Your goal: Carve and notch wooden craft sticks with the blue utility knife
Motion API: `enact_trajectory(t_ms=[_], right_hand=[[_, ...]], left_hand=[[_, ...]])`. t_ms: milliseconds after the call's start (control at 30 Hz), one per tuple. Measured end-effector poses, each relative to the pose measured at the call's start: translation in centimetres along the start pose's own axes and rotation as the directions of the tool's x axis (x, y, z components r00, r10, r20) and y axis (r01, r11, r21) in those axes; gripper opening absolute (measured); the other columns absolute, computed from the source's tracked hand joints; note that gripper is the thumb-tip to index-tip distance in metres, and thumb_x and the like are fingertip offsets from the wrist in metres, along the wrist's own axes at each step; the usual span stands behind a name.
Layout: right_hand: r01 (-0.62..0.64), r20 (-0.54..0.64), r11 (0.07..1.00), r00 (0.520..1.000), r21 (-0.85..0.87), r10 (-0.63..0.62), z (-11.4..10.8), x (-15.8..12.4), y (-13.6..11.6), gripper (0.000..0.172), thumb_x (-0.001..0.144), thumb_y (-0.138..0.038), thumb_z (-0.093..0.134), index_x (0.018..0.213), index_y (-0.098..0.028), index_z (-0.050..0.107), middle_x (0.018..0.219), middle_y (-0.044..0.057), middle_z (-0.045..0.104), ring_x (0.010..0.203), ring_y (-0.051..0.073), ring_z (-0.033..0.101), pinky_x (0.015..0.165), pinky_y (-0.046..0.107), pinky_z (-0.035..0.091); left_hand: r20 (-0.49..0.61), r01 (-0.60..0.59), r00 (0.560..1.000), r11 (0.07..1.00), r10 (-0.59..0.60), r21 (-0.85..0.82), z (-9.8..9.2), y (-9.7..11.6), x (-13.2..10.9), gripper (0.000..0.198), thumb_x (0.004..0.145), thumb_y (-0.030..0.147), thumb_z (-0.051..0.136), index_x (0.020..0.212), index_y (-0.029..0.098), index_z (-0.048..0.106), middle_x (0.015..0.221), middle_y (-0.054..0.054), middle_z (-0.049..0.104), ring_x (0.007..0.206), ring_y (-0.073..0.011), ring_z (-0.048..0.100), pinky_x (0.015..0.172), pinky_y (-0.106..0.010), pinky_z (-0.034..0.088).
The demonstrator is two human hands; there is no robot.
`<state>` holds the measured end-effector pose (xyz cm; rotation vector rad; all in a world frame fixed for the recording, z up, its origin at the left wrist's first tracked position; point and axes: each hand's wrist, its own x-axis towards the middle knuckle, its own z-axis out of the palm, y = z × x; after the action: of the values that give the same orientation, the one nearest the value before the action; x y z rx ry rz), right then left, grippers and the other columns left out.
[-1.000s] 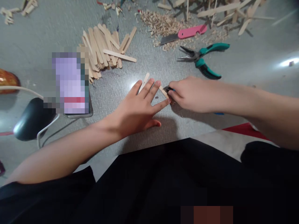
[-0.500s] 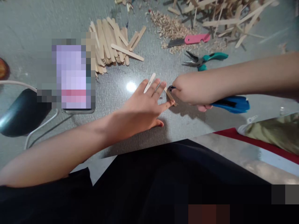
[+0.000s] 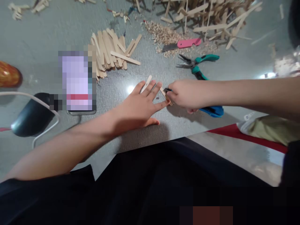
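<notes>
My left hand [image 3: 142,104] lies flat with its fingers spread. One fingertip presses on a narrow piece of craft stick [image 3: 163,91], partly hidden by my hands. A pale craft stick with a small slot [image 3: 147,82] shows between two other fingers of that hand. My right hand [image 3: 181,93] is closed around a blue utility knife [image 3: 214,111], its handle jutting out below my wrist. The knife's dark tip is at the stick piece, close beside the left fingertips; whether the blade touches the wood I cannot tell.
Beyond my hands lie green-handled pliers [image 3: 193,63], a pink-handled cutter [image 3: 188,43], wood shavings [image 3: 161,32] and a pile of craft sticks [image 3: 106,51]. More stick pieces [image 3: 211,18] heap at the back. Left stand a blurred phone [image 3: 77,78], a black mouse [image 3: 32,115] and a white cable [image 3: 45,132].
My right forearm has swung lower in view, and more of the pliers shows. The blue knife handle has shifted left and slightly down. My left hand keeps its place on the stick piece.
</notes>
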<state>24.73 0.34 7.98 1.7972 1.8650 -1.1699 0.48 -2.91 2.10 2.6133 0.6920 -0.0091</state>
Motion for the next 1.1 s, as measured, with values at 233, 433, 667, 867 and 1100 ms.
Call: enact_trajectory(t_ms=[233, 433, 667, 867, 1100], right_hand=[[0.139, -0.138, 0.989, 0.982, 0.042, -0.132, -0.8, -1.8, -1.1, 0.028, 0.125, -0.032, 0.047, 0.099, -0.027, 0.054, 0.065, 0.001, 0.071, 0.053, 0.021, 0.074, 0.059, 0.031, 0.050], [0.356, -0.366, 0.933, 0.876, 0.050, -0.315, 1.5, -3.5, -2.2, 0.027, 0.120, -0.030, 0.055, 0.093, -0.028, 0.052, 0.077, 0.004, 0.073, 0.076, 0.025, 0.070, 0.073, 0.036, 0.044], [0.483, -0.337, 0.853, 0.850, 0.197, -0.404, 4.0, -2.8, -0.7, 0.025, 0.116, -0.030, 0.055, 0.092, -0.028, 0.050, 0.078, 0.003, 0.069, 0.076, 0.023, 0.067, 0.073, 0.036, 0.042], [0.464, -0.254, 0.823, 0.882, 0.327, -0.396, 4.0, -2.6, -0.4, 0.027, 0.117, -0.025, 0.057, 0.090, -0.027, 0.053, 0.076, 0.001, 0.070, 0.073, 0.020, 0.067, 0.071, 0.034, 0.043], [0.376, -0.131, 0.706, 0.917, 0.600, -0.377, 4.1, -2.3, -0.5, 0.030, 0.121, -0.029, 0.062, 0.092, -0.026, 0.061, 0.063, -0.005, 0.059, 0.051, 0.014, 0.058, 0.054, 0.030, 0.043]], left_hand=[[-0.773, -0.148, 0.633, 0.973, -0.044, -0.177, -0.4, -0.8, -0.3, 0.020, 0.107, 0.038, 0.083, 0.094, 0.026, 0.072, 0.104, -0.009, 0.086, 0.105, -0.0303, 0.083, 0.105, -0.053, 0.066], [-0.535, -0.208, 0.625, 0.539, -0.568, -0.816, 1.6, -0.1, 0.9, 0.045, 0.104, 0.061, 0.093, 0.116, 0.022, 0.075, 0.103, -0.006, 0.087, 0.079, -0.0146, 0.082, 0.070, -0.027, 0.067], [-0.481, -0.200, 0.686, 0.495, -0.546, -0.846, 1.4, 1.5, 0.5, 0.038, 0.113, 0.054, 0.086, 0.097, 0.020, 0.080, 0.081, -0.003, 0.086, 0.067, -0.0119, 0.082, 0.065, -0.022, 0.067], [-0.394, -0.181, 0.740, 0.402, -0.545, -0.898, 1.2, 1.6, 0.3, 0.044, 0.109, 0.057, 0.091, 0.091, 0.019, 0.077, 0.079, -0.005, 0.087, 0.062, -0.0137, 0.082, 0.056, -0.020, 0.066], [-0.289, -0.132, 0.754, 0.295, -0.590, -0.946, 0.6, 2.1, 0.1, 0.049, 0.103, 0.061, 0.096, 0.087, 0.020, 0.074, 0.077, -0.005, 0.085, 0.062, -0.0146, 0.082, 0.054, -0.021, 0.065]])
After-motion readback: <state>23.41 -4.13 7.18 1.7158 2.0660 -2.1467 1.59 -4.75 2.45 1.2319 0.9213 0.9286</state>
